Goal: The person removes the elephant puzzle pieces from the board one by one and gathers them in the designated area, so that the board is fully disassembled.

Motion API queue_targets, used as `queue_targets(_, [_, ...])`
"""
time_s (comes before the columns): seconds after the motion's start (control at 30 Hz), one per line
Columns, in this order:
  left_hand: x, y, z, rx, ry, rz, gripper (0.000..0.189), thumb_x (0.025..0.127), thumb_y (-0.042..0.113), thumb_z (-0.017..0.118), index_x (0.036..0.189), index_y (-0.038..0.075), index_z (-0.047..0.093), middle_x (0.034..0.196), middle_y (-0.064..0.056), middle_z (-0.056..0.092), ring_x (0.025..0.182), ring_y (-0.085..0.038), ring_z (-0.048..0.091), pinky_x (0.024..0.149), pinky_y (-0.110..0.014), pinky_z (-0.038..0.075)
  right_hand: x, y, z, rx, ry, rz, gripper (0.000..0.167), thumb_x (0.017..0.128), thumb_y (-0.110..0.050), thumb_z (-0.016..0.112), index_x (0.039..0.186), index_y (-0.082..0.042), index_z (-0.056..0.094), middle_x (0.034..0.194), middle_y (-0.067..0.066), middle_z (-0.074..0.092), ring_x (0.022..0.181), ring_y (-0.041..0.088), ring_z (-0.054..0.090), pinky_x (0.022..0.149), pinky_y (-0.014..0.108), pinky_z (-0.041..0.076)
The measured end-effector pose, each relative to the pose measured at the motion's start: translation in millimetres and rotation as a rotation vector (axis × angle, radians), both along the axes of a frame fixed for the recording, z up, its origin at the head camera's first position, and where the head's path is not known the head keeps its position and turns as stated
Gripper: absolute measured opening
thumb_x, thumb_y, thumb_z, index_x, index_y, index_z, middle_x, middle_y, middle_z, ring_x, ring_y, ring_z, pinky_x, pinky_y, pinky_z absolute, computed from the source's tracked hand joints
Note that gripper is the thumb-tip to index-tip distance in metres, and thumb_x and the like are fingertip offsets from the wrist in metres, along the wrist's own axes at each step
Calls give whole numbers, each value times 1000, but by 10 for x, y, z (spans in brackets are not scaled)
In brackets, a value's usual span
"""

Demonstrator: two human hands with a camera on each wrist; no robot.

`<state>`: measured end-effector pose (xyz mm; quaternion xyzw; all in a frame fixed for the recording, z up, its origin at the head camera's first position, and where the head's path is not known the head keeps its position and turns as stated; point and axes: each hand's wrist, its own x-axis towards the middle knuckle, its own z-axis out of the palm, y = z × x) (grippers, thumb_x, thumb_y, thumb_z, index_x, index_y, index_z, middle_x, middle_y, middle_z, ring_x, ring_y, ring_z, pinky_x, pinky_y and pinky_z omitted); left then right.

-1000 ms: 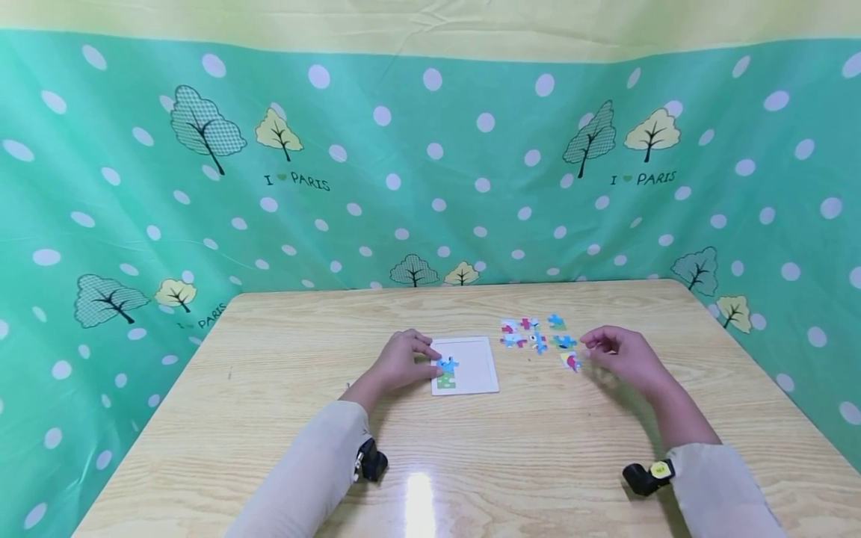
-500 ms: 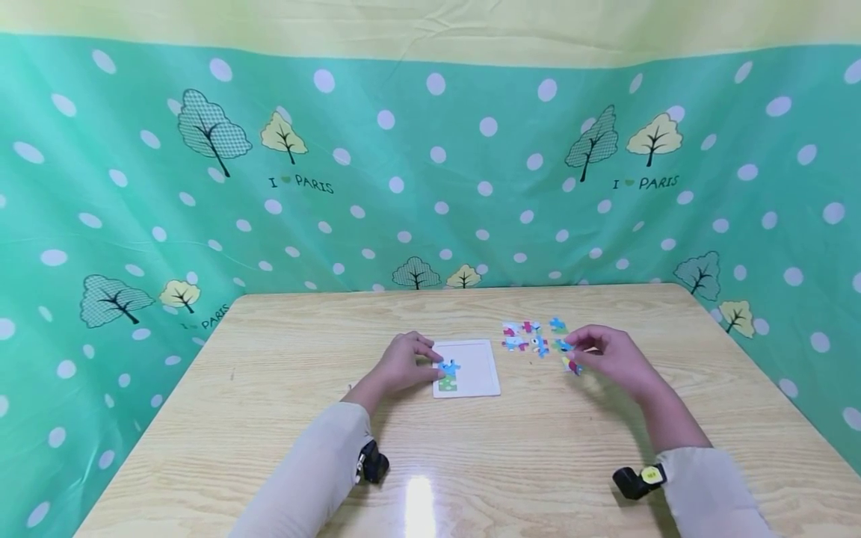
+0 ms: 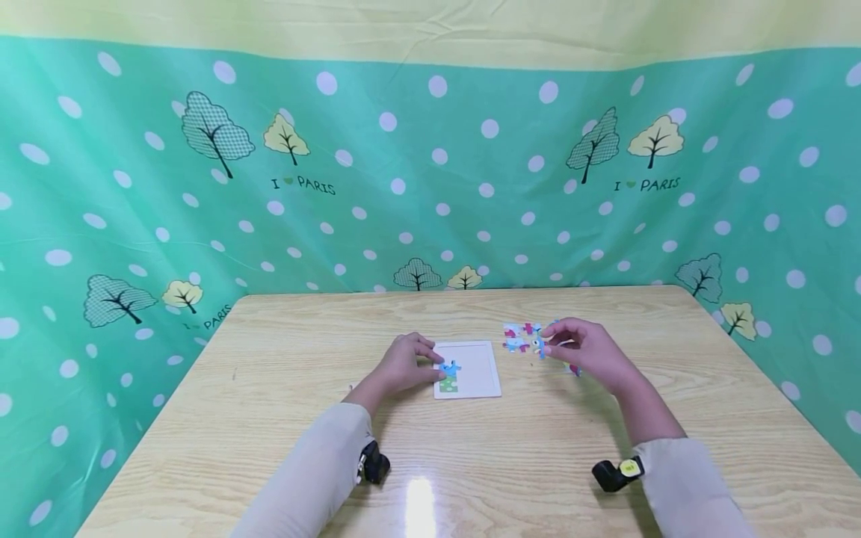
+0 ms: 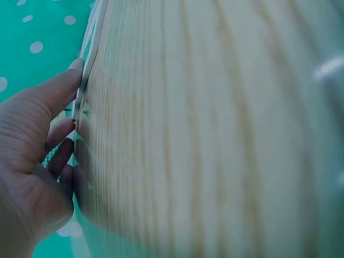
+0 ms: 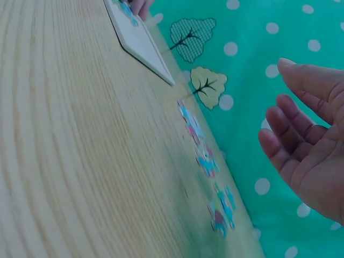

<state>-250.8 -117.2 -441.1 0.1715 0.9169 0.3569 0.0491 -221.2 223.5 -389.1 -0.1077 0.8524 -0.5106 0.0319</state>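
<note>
In the head view my left hand (image 3: 401,364) rests at the left edge of a white puzzle board (image 3: 481,375). Its thumb and fingertips touch the board beside a blue piece (image 3: 451,367); a green piece (image 3: 448,384) lies below that one. My right hand (image 3: 588,356) hovers over loose jigsaw pieces at the right, thumb and fingers apart. The right wrist view shows nothing between the fingers of that hand (image 5: 314,142). A blue piece with an eye (image 3: 537,344) lies by its fingertips. The hand partly hides a red-and-yellow piece (image 3: 573,370) and others.
Pink and white pieces (image 3: 513,344) lie between the board and my right hand. The pale wooden table (image 3: 484,456) ends at a green dotted curtain (image 3: 363,194). Black cameras (image 3: 373,463) are strapped to both wrists.
My right hand has moved left across the loose pieces, from beside the rightmost ones to above the blue piece with an eye. My left hand keeps its place on the board.
</note>
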Motion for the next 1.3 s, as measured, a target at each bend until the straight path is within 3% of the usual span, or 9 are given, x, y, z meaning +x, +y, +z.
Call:
queue_targets(0.2, [3,0,3,2,-3,0,23,78,29,83,97,18,78,126,-4,59,123,-30,46,108,-45,33,-47,-151,8,-16,15,41,28,89,-6,70,114,4,63,116,23,61,100,30,60,80,27,53])
queue_targets(0.6, [-2,-15,-9,-22,19,-29,26,76,32,84,98,21,77,126,-3,59,124,-29,45,106,-44,36,-113,-452,-1,-37,39,154,26,89,-8,71,112,3,65,111,22,65,95,25,60,81,30,52])
queue_targets(1.0, [-40,-38,-52,-35,26,-46,34,70,36,88,99,22,77,127,-2,59,124,-28,46,107,-44,35,-87,-772,-51,25,-27,176,24,88,-11,73,111,-4,68,112,15,65,98,25,61,81,36,52])
queue_targets(1.3, [-36,-24,-23,-22,11,-31,35,69,35,89,98,20,77,126,-3,59,122,-28,47,106,-44,35,-177,-939,-96,59,-79,224,27,88,-11,73,114,-4,68,110,14,66,95,20,62,81,34,53])
